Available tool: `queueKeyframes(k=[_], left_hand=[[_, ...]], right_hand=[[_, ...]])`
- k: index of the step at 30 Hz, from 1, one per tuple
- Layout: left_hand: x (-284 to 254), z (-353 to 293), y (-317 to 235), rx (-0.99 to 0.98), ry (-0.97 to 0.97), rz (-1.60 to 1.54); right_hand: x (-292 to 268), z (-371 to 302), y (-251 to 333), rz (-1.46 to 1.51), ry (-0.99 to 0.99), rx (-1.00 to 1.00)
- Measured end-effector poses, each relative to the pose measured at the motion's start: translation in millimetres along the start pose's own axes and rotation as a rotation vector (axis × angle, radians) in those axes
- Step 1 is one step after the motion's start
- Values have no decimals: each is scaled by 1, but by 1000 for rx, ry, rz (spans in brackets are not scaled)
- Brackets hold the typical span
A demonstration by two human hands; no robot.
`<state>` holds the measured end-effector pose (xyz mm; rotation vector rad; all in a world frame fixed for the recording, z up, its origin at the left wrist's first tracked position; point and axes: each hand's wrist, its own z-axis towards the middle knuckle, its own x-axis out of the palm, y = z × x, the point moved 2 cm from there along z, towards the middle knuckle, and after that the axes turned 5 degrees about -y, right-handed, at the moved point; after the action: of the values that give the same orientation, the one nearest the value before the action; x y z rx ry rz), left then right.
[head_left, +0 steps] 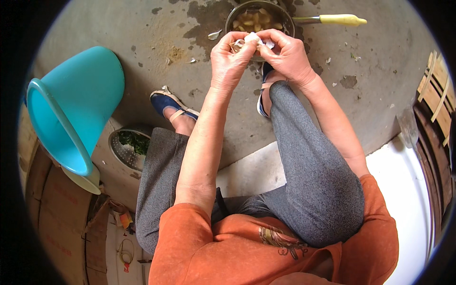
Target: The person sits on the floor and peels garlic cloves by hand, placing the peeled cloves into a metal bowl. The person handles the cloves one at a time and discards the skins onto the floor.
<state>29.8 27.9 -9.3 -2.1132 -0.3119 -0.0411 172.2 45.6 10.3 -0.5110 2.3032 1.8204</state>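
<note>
Above the near rim of a metal pan (pixel 228 21), both my hands meet at a white piece of garlic (pixel 253 37). My left hand (pixel 226 64) pinches it between thumb and fingers, with a curl of papery skin (pixel 237 45) beside the fingertips. From the other side, my right hand (pixel 292 59) is closed on the same garlic, and a flake of skin (pixel 270 43) shows at its fingers. Pale peeled garlic cloves (pixel 256 20) lie in liquid in the pan. A yellow handle (pixel 343 19) sticks out to the right of the pan. My fingers hide part of the garlic.
A turquoise bucket (pixel 102 76) lies tipped at the left, near a metal colander (pixel 124 156) of green leaves. Garlic skins (pixel 214 34) and wet patches dot the concrete floor (pixel 361 52). Wooden slats (pixel 434 90) stand at the far right. My shoes (pixel 166 102) flank the work.
</note>
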Motion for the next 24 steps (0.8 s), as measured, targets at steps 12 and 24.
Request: queueKeyframes(k=[12,24], left_hand=[[1,6,-3,147,9,126],[6,21,9,-344,294,-660]], right_hand=[[-7,-1,-21,750,61,497],[-19,4,-26,1813,425,821]])
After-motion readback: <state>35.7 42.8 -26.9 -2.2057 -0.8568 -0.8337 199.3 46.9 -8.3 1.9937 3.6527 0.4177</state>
